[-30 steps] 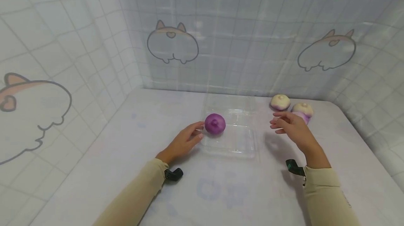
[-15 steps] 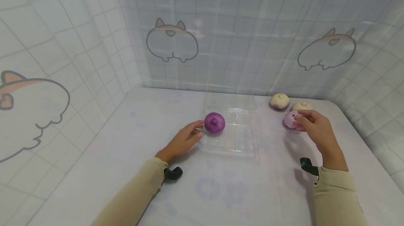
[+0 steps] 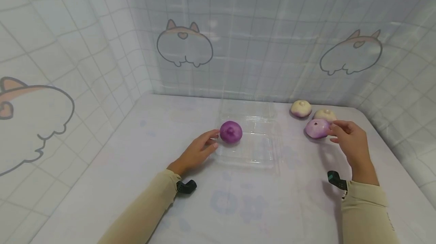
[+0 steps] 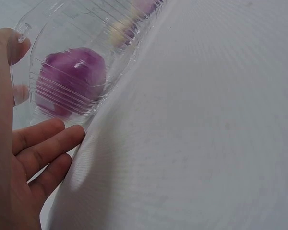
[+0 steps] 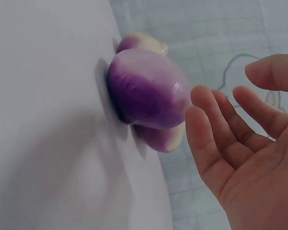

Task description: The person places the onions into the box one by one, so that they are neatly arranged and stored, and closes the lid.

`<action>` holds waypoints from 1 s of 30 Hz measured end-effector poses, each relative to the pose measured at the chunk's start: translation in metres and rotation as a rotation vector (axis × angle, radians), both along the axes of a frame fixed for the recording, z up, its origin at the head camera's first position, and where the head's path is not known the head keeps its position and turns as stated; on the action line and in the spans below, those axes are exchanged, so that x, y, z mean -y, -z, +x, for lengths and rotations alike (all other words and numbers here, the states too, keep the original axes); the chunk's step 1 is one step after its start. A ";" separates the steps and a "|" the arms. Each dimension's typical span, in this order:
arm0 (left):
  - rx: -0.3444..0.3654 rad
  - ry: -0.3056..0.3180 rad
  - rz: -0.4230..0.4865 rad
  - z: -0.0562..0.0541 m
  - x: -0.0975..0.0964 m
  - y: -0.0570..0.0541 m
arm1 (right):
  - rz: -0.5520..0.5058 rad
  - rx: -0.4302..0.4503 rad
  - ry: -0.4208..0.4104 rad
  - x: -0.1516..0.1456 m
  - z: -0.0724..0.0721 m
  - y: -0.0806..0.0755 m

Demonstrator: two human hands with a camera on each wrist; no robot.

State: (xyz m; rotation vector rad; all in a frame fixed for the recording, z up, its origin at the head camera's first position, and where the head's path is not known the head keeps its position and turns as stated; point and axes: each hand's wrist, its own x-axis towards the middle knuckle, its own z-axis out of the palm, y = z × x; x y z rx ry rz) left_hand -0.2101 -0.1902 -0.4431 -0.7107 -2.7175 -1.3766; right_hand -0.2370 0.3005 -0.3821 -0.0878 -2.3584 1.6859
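Note:
A dark purple, turnip-like vegetable [image 3: 231, 132] sits in the left part of a clear plastic clamshell box [image 3: 262, 162], whose lid lies back. My left hand [image 3: 198, 151] touches the box's left side, thumb and fingers loosely bent; in the left wrist view the purple vegetable [image 4: 72, 79] shows through the ribbed plastic. My right hand [image 3: 352, 143] is beside a pale purple vegetable [image 3: 316, 128] with a small hole in its top. Its fingertips are at that vegetable's right side, and nothing is gripped. In the right wrist view the fingers [image 5: 201, 129] are spread and relaxed.
Two cream vegetables with purple undersides, one at the left [image 3: 301, 108] and one at the right [image 3: 325, 115], stand behind the pale purple one near the table's [image 3: 184, 217] back edge. A tile-patterned curtain [image 3: 252, 47] hangs behind and on both sides.
My right hand has moved right, over the pale purple vegetable and then to its right side, leaving it in fuller view. My left hand has stayed at the box.

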 end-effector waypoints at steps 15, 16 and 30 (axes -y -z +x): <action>0.010 -0.001 -0.002 0.001 -0.001 -0.001 | 0.184 0.225 0.054 -0.007 -0.007 0.018; 0.009 0.001 0.001 0.001 -0.001 -0.002 | 0.188 0.232 0.039 -0.007 -0.008 0.019; 0.008 -0.004 0.003 0.003 -0.002 -0.004 | 0.228 0.270 -0.015 0.004 -0.016 0.026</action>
